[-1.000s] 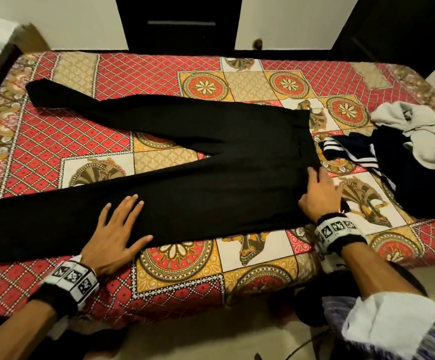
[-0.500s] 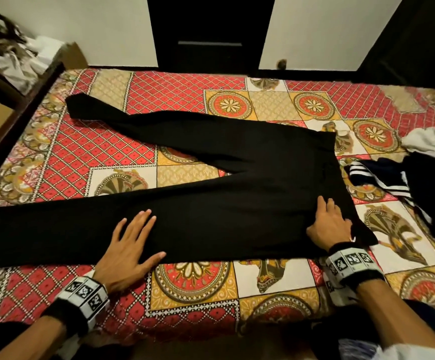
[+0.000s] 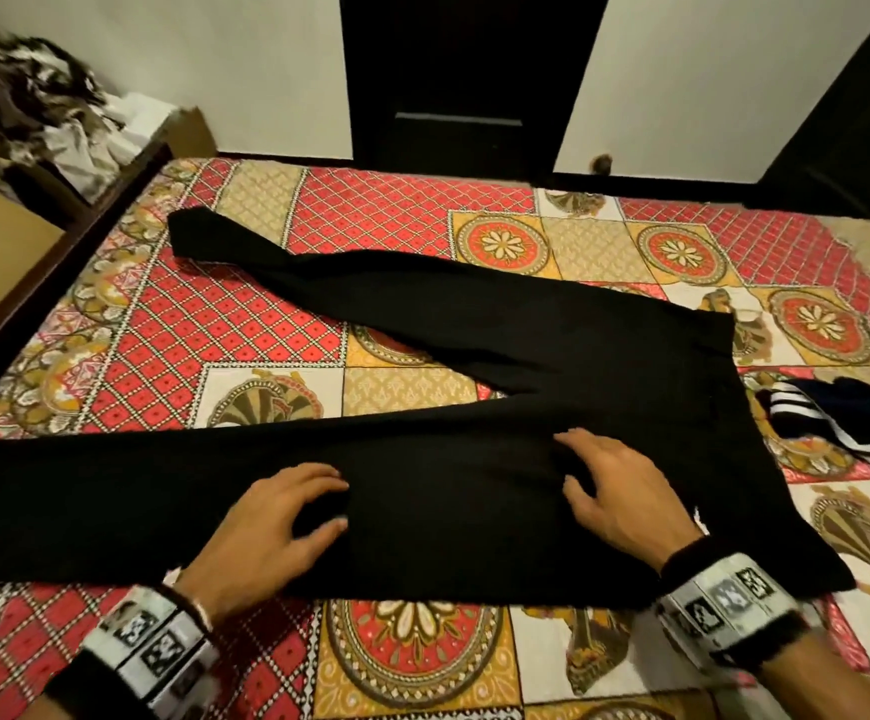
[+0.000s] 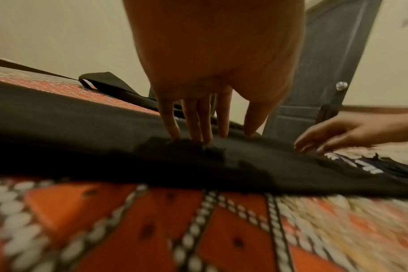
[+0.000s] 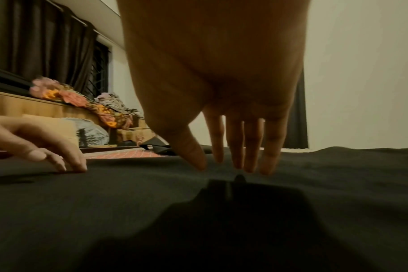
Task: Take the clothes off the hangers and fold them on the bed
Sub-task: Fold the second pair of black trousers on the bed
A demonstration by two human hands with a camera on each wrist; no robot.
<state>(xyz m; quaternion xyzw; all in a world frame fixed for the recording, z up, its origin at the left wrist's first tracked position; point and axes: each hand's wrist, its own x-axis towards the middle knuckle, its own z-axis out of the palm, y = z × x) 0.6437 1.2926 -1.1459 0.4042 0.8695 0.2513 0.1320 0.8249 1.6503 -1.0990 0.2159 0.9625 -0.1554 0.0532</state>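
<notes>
Your left hand [image 3: 271,522] and right hand [image 3: 614,491] lie flat with loose fingers, gripping nothing, on the near leg of the black trousers [image 3: 474,324] spread across the bed [image 3: 396,215].

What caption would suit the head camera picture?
Both hands, left and right, press black trousers flat on a patterned bed.

Trousers [image 3: 474,459] spread across bed [image 3: 396,210], both hands on the near leg, clothes pile [image 3: 838,423] right
</notes>
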